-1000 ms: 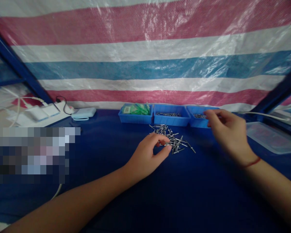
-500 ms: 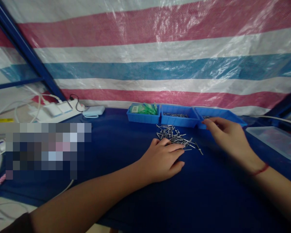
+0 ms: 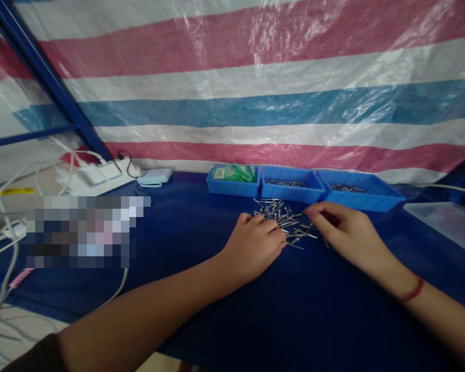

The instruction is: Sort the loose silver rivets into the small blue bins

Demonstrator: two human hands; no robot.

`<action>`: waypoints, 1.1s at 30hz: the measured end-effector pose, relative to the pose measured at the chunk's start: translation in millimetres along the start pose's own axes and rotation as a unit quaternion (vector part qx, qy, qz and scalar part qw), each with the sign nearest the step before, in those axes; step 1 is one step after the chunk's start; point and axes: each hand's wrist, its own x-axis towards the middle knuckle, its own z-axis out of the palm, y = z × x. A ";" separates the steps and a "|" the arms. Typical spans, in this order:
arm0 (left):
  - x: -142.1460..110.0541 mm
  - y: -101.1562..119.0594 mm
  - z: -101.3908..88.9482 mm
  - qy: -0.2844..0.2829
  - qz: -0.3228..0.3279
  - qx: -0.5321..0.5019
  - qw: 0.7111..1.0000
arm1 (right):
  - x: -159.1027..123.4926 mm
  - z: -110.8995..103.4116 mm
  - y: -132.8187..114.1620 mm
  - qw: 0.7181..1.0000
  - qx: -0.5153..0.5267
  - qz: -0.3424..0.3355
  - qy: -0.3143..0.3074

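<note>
A loose heap of small metal rivets (image 3: 281,216) lies on the dark blue cloth (image 3: 302,305). My left hand (image 3: 256,245) rests knuckles up at the heap's left edge, fingers curled onto the rivets. My right hand (image 3: 343,232) lies on the heap's right side, fingers bent down and pinched among the rivets. Whether either hand holds a rivet is hidden by the fingers. A red string circles my right wrist (image 3: 413,291).
Three blue bins stand in a row behind the heap: the left bin (image 3: 232,181) holds green packets, the middle bin (image 3: 290,187) and right bin (image 3: 362,192) hold metal pieces. A clear lid (image 3: 445,222) lies at right. White power strip (image 3: 96,173) and cables sit at left.
My right hand came back from the right bin down to the rivet heap. My left hand stayed at the heap and curled its fingers. The view shifted left.
</note>
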 end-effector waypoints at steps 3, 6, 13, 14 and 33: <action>0.1 0.7 1.2 0.010 -0.010 0.000 1.000 | -1.6 4.7 0.2 0.999 0.015 0.011 -0.031; -0.7 0.5 2.6 0.011 -0.015 -0.003 1.000 | -2.4 7.8 0.9 0.998 0.027 0.018 -0.048; -3.4 -1.1 1.0 0.000 -0.015 0.008 1.000 | -2.8 8.7 0.1 0.998 0.030 0.010 -0.054; -3.5 -1.1 1.0 0.000 -0.014 0.009 1.000 | -2.9 8.5 -0.6 0.998 0.030 0.008 -0.055; -4.0 -2.8 3.2 0.002 -0.029 -0.012 1.000 | -4.4 8.6 -1.4 0.997 0.032 0.001 -0.064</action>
